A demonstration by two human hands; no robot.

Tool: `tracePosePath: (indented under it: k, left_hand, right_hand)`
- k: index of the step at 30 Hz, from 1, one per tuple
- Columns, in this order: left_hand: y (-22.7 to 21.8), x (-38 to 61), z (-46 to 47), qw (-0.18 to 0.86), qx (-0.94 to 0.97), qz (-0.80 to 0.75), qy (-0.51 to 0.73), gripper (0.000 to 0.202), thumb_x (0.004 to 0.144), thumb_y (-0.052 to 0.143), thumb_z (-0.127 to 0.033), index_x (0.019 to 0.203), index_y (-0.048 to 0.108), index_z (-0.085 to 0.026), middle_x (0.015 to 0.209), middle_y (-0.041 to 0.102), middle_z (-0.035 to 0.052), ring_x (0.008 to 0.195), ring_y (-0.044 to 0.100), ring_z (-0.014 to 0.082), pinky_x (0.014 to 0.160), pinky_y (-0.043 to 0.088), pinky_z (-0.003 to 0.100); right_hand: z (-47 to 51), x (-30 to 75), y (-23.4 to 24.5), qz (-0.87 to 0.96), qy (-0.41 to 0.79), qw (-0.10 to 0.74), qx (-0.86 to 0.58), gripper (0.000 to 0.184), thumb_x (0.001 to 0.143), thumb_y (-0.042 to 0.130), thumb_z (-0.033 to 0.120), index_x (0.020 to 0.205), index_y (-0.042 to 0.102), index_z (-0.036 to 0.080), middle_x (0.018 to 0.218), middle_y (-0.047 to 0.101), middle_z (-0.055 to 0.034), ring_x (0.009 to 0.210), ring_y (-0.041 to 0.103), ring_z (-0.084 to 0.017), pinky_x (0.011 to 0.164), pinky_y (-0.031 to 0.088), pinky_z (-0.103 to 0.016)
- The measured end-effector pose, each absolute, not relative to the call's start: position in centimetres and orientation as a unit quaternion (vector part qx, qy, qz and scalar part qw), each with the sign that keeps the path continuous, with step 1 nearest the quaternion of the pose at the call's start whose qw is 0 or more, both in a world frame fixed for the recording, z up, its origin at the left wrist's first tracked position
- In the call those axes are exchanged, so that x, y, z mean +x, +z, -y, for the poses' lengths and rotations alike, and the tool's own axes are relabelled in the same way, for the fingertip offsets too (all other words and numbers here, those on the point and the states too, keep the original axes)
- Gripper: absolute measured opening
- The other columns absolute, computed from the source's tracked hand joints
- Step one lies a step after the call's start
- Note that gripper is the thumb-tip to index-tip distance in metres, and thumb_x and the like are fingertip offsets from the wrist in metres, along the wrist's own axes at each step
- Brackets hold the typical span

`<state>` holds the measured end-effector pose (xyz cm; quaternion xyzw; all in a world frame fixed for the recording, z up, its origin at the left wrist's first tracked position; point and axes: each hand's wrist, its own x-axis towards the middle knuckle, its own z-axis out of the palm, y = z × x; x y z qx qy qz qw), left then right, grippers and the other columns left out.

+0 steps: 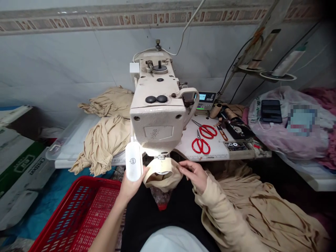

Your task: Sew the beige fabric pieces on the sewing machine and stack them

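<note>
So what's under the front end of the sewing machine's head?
Looped beige fabric, with the left hand and right hand at its sides. The needle can't be made out: the sewing machine's head covers it from this view.

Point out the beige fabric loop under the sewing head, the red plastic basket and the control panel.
Beige fabric loop [166, 183]: head view, lower front fold.
Red plastic basket [101, 181]: head view, far rim.
Control panel [202, 97]: head view, lit screen.
</note>
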<state>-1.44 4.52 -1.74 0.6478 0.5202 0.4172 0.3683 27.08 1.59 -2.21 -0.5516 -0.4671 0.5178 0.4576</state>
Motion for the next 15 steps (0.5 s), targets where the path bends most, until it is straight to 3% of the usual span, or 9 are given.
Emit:
tracePosePath:
  k: [3,7,10,12,15]
  left_hand:
    - [-3.6,-3.5,-2.1,0.304,0.736,-0.492,0.352,0.026,0.096,0.063,-0.035,0.08,0.069,-0.015,0.072,0.069,0.0049,0.065,0.064,0.0176,0.063,0.048,0.026]
    - [-5.3,-2.3,1.7,0.237,0.839,-0.41,0.267,0.024,0.097,0.06,-0.03,0.076,0.063,-0.019,0.066,0.063,0.0042,0.058,0.059,0.0173,0.056,0.042,0.028]
    - [-6.1,0.9,4.4,0.272,0.874,-0.334,0.226,0.013,0.092,0.061,-0.031,0.091,0.068,-0.021,0.076,0.07,0.0098,0.063,0.066,0.0246,0.054,0.045,0.034]
    - [-6.0,2.5,5.3,0.299,0.871,-0.309,0.238,0.019,0.087,0.063,-0.032,0.101,0.072,-0.021,0.09,0.075,0.0155,0.075,0.07,0.0313,0.059,0.049,0.04]
    - [-4.9,2.6,4.7,0.394,0.814,-0.34,0.258,0.013,0.086,0.068,-0.032,0.088,0.076,-0.022,0.076,0.074,0.011,0.067,0.066,0.0274,0.059,0.047,0.037]
  right_hand:
    - [0.4,27.4,-1.1,0.496,0.496,0.455,-0.548,0.033,0.084,0.077,0.045,0.104,0.076,0.018,0.098,0.075,-0.0102,0.081,0.066,-0.021,0.056,0.048,-0.026]
    - [2.6,24.8,1.9,0.593,0.517,0.428,-0.445,0.017,0.089,0.075,0.035,0.088,0.078,0.019,0.083,0.071,-0.006,0.074,0.065,-0.017,0.06,0.048,-0.026]
    - [3.1,21.5,2.7,0.676,0.516,0.395,-0.347,0.016,0.086,0.077,0.035,0.087,0.08,0.019,0.08,0.072,-0.005,0.069,0.065,-0.016,0.062,0.049,-0.026]
    - [3.0,19.9,2.0,0.724,0.484,0.366,-0.329,0.018,0.091,0.071,0.035,0.091,0.08,0.02,0.086,0.075,-0.0057,0.077,0.068,-0.018,0.071,0.051,-0.027]
    - [2.5,19.5,0.1,0.775,0.393,0.274,-0.411,0.032,0.1,0.053,0.032,0.082,0.076,0.019,0.079,0.072,-0.0049,0.075,0.066,-0.018,0.073,0.049,-0.03]
